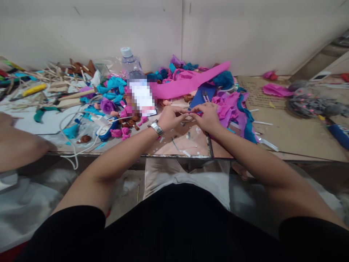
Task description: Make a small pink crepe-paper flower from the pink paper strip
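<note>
My left hand (pixel 172 118), with a metal watch (pixel 156 127) on its wrist, meets my right hand (pixel 207 116) over the near middle of the table. Thumbs and fingertips of both are pinched closely together. Whatever sits between them is small and mostly hidden; a trace of pink shows by the right fingers. Just behind the hands lie a dark blue sheet (pixel 198 101) and a long pink paper strip (pixel 188 84). Crumpled pink and purple paper (pixel 227 105) is heaped beside my right hand. A phone (pixel 142 97) rests to the left, its screen blurred.
A capped clear bottle (pixel 131 64) stands behind the phone. Wooden sticks (pixel 65 82), paper twists and a white cable (pixel 77 145) clutter the left side. Another person's arm (pixel 21 142) reaches in there. At right, a grey bundle with pink dots (pixel 313 103) lies on brown cardboard (pixel 289 134).
</note>
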`<state>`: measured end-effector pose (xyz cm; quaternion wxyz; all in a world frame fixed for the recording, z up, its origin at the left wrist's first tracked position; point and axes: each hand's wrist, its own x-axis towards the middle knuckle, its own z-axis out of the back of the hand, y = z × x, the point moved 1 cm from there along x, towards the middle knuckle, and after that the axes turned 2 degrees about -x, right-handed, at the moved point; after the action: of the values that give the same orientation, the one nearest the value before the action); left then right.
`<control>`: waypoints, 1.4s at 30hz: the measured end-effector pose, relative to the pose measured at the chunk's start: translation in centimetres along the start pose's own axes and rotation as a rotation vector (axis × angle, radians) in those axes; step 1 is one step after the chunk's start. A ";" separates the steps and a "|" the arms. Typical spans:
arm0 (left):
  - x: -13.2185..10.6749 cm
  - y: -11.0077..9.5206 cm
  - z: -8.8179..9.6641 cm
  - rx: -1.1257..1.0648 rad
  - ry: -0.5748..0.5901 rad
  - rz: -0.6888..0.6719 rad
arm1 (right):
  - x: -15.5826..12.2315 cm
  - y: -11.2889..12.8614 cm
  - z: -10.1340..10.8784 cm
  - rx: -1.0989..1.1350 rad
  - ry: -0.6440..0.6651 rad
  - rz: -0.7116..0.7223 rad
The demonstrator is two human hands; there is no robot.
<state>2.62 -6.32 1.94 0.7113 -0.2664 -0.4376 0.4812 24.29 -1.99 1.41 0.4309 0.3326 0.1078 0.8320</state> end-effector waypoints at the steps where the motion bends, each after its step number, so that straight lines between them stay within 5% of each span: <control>1: 0.0 0.0 0.0 0.001 0.004 0.002 | 0.0 0.0 0.0 -0.003 0.005 0.007; 42: 0.5 0.0 -0.2 -0.265 0.063 0.110 | -0.1 0.6 0.2 0.013 0.018 0.061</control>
<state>2.93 -5.86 2.04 0.6558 -0.3967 -0.4596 0.4487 24.01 -2.45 1.80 0.4023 0.3309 0.1069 0.8469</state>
